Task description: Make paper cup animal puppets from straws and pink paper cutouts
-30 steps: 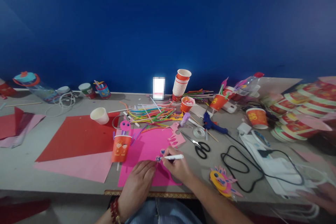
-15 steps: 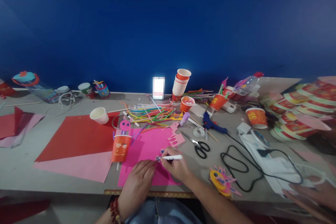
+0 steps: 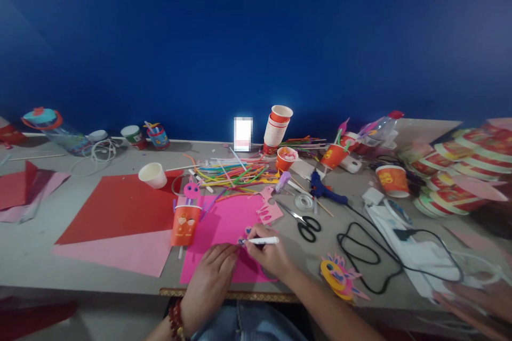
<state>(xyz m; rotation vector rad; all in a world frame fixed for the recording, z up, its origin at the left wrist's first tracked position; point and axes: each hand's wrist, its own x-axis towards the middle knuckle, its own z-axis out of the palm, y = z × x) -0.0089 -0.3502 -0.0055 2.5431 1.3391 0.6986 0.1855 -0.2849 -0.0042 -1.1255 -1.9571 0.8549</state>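
My right hand [image 3: 269, 253] is closed on a white marker [image 3: 264, 240], its tip on a small pink cutout with blue marks [image 3: 242, 240]. My left hand [image 3: 216, 269], a red bead bracelet at its wrist, presses down with fingers outstretched on the bright pink sheet [image 3: 200, 265], left of the cutout. An orange paper cup [image 3: 185, 226] with a pink bunny figure [image 3: 192, 192] stands on the sheet's left edge. Pink cut paper [image 3: 269, 208] lies beyond my right hand, and black-handled scissors [image 3: 307, 228] are to its right.
Behind are colourful sticks [image 3: 228, 173] and stacked cups [image 3: 276, 130]. A blue glue gun [image 3: 326, 190], its looping cord, a yellow and pink paper figure [image 3: 338, 277] and a power strip [image 3: 404, 256] lie right. Another person's hand [image 3: 476, 303] is at the lower right. Red paper [image 3: 116, 208] lies left.
The view has shifted very slightly, moving the table items a little to the right. Both hands keep nearly the same pose, with the marker still in my right hand.
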